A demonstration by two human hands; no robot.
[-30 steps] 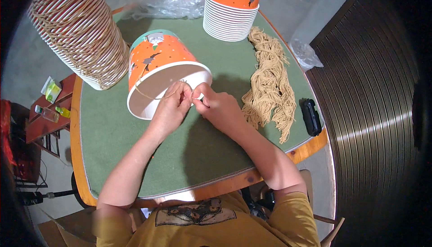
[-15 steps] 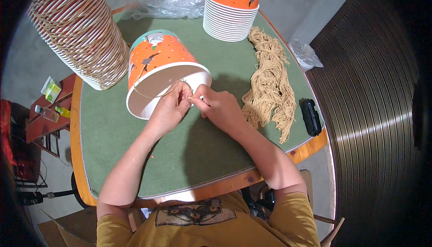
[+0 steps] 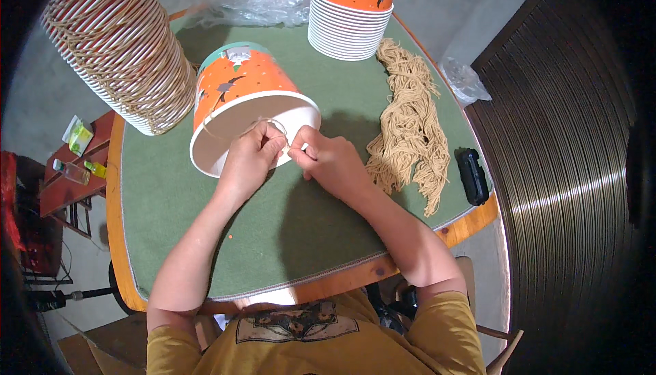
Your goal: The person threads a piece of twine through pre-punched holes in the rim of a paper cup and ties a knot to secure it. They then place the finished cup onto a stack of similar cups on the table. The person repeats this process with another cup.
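Observation:
An orange paper bucket (image 3: 263,75) with a white inside and a green base lies tipped on the table, its mouth toward me. A thin tan cord (image 3: 276,122) runs from its rim, loops across the opening and goes into my fingers. My left hand (image 3: 253,153), closed in a pinch, holds the cord in front of the mouth. Close beside it, my right hand (image 3: 328,159) is closed too, with the thumb and forefinger on the cord's end. A small white bit shows at the right fingers; I cannot tell what it is.
Tan cords (image 3: 410,122) lie in a long heap on the right, near a black case (image 3: 471,177). Nested buckets (image 3: 350,26) stand at the back. A tall stack of corded buckets (image 3: 123,54) rises at left. Clear plastic wrap (image 3: 253,2) lies behind.
My left hand has turned slightly and the cord loop now stands up above its fingers. My right hand has drawn a little away from the left. The bucket has shifted slightly.

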